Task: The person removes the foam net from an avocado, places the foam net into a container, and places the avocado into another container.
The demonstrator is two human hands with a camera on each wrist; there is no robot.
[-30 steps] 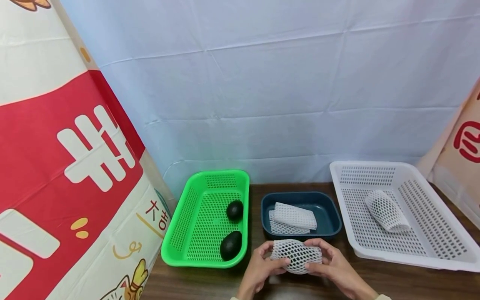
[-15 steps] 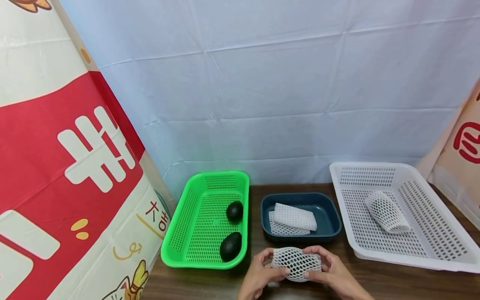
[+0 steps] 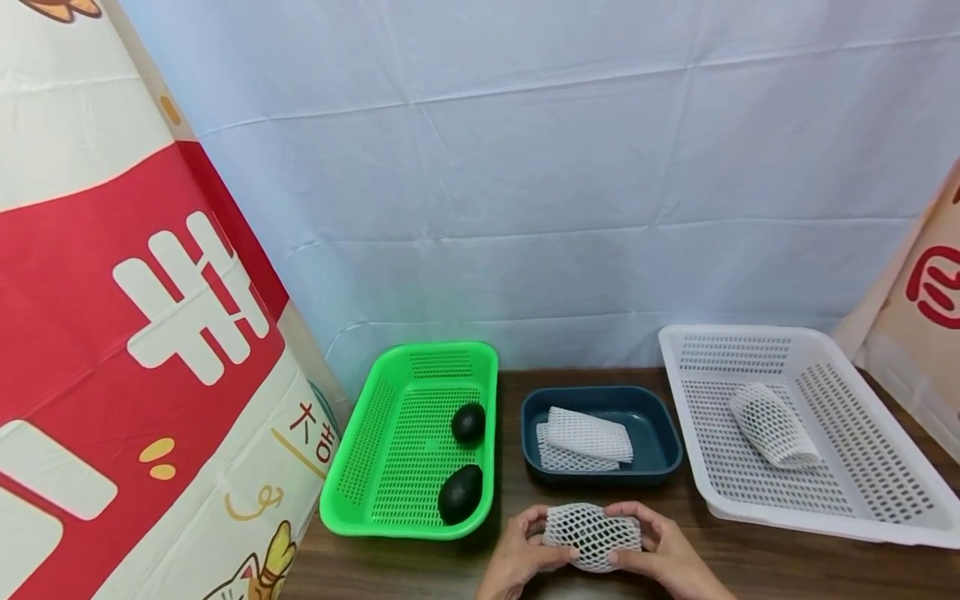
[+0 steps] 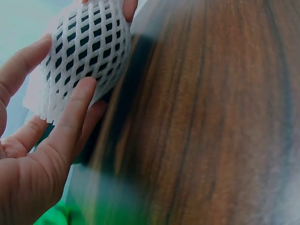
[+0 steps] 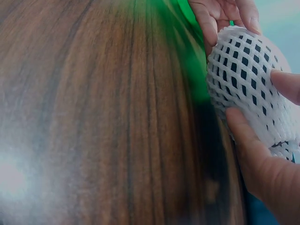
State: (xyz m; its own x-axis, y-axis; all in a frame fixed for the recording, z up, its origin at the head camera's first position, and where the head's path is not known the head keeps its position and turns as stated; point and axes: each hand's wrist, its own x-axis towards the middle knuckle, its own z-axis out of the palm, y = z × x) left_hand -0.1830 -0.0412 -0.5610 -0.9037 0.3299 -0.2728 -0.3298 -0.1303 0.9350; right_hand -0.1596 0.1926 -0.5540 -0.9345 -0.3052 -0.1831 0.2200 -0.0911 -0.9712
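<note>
White foam netting (image 3: 592, 533) around a dark fruit (image 4: 96, 46) is pinched by your left hand (image 3: 517, 550) and right hand (image 3: 658, 546), just nearer you than the blue tray (image 3: 652, 437). Left of that tray, a green basket (image 3: 397, 467) holds two bare fruits (image 3: 461, 493); right, a white basket (image 3: 825, 523) holds one netted bundle (image 3: 772, 423).

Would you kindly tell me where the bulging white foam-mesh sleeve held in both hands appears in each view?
Head: bulging white foam-mesh sleeve, bottom, right of centre.
Left wrist: upper left, at top edge.
Right wrist: right side, mainly upper half.
Shared landmark: the dark brown wood-grain tabletop.
</note>
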